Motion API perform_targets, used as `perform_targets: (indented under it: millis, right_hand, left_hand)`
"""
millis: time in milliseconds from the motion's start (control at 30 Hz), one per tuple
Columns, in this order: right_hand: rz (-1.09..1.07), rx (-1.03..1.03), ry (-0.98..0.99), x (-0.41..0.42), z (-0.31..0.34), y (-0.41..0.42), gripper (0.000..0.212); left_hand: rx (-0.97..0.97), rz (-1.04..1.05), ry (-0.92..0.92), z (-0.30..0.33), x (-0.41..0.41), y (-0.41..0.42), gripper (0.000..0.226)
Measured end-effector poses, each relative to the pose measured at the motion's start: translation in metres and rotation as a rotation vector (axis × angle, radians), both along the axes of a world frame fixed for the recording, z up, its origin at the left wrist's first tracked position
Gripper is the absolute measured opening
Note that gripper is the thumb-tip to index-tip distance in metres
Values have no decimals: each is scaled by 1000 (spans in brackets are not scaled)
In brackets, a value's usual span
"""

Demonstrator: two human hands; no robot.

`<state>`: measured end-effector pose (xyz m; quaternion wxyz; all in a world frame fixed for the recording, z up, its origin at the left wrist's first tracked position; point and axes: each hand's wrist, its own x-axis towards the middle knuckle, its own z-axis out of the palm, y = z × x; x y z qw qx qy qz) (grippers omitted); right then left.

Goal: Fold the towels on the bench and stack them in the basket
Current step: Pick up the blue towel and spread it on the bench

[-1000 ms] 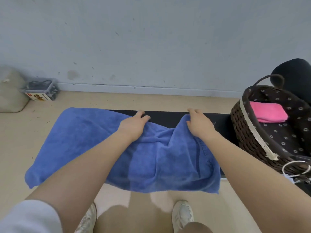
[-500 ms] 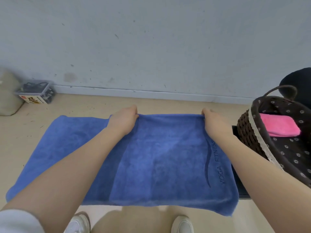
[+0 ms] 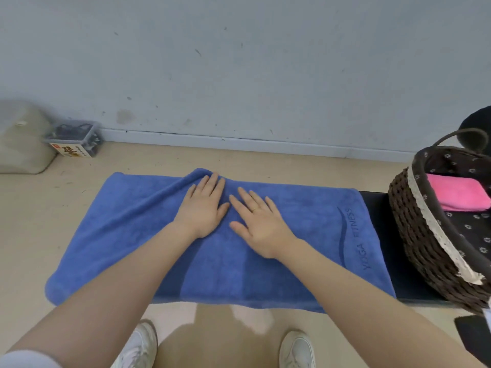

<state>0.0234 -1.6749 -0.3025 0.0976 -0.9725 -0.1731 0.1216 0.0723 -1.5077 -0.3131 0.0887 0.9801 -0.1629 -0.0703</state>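
both hands have let go of the far edge and moved to the middle, left hand point(image 3: 203, 208) and right hand point(image 3: 261, 221) now spread flat on the blue towel point(image 3: 305, 229) lying across the bench point(image 3: 382, 235), so sweep outward firmly to clear the far-edge ridge before folding.

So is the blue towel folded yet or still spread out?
Folded at least once: the blue towel lies doubled on the bench, both hands flat on it.

The blue towel point(image 3: 292, 235) reads, seemingly, "YOGA FITNESS".
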Motion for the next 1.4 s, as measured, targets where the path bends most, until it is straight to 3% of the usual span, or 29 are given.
perform_targets:
  millis: [100,200,267,367,467,567,667,733,867,933,1033,1133,1233,1333,1400]
  right_hand:
    - [-86,-105,-15,0,-12,-7,76]
    - [-226,-140,0,0,-12,-23,60]
    - [-359,-178,30,-3,-8,-29,60]
    - [-539,-198,20,0,2,-11,65]
    - [-336,-72,-140,15,16,49,60]
    - [-51,83,-146,38,24,121,53]
    - [19,143,-127,56,21,166,52]
    - [-1,114,-123,62,9,172,55]
    - [-111,95,-153,64,-13,159,68]
    - [-101,108,-183,67,-18,158,72]
    - [-71,34,-175,72,-18,159,71]
    - [-75,-77,-79,72,-17,160,66]
    - [-148,-103,-81,65,-10,160,69]
    - [-144,-53,-130,46,-4,156,65]
    - [-140,-37,-117,27,-5,146,62]
  left_hand:
    - [74,119,62,-5,-17,34,73]
    - [88,154,53,-5,-30,64,94]
    - [81,131,58,-3,-37,77,100]
    - [-134,122,59,8,-40,92,87]
    - [-481,297,-120,22,-23,112,39]
    - [-494,504,-189,21,6,145,39]
    - [-442,641,9,8,28,175,43]
    - [-529,710,171,0,38,188,46]
    - [-1003,868,405,-9,43,202,34]
    - [-1136,877,304,-13,45,205,28]
    - [-1076,875,46,-20,51,211,28]
    - [-803,863,12,-20,50,208,6]
    - [-413,847,-79,-4,44,199,41]
    - [-359,464,-322,12,23,166,44]
    - [-286,184,-205,8,-4,139,54]
